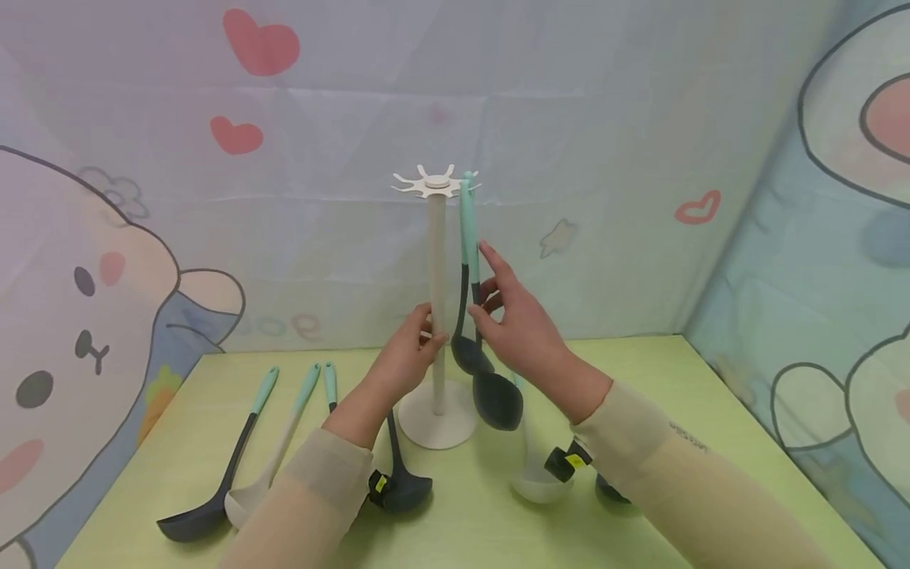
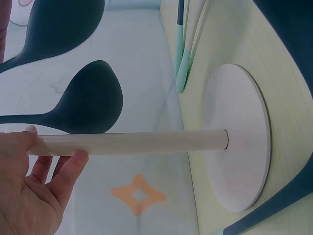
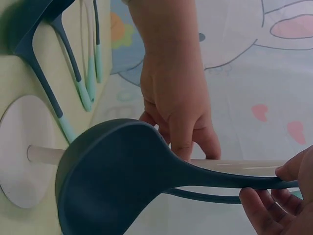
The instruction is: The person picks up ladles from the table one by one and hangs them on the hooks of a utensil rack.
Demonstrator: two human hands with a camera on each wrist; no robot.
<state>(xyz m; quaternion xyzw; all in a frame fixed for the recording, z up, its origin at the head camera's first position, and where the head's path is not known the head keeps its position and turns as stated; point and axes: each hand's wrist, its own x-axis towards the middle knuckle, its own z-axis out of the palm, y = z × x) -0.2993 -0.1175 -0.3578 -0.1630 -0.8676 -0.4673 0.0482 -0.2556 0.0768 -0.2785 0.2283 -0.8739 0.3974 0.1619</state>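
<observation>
A white utensil stand [image 1: 438,269] with a round base and a ring of hooks on top stands on the table. My left hand [image 1: 408,356] grips its post at mid-height, thumb and fingers around it. Two dark ladles with mint handles hang upright at the right side of the hook ring. My right hand [image 1: 522,324] pinches the shaft of the nearer ladle [image 1: 499,401] between thumb and fingers, index finger pointing up along the handle. Just behind it hangs the other ladle [image 1: 469,356], bowl down, beside the post. In the right wrist view the nearer ladle's deep bowl [image 3: 112,171] partly covers the post.
On the left of the table lie a dark ladle [image 1: 202,520], a white ladle [image 1: 245,499] and a mint handle [image 1: 330,383] partly behind my left arm. Another dark ladle [image 1: 410,490] lies before the base. Right of it rests a white ladle [image 1: 540,488]. A patterned cloth hangs behind.
</observation>
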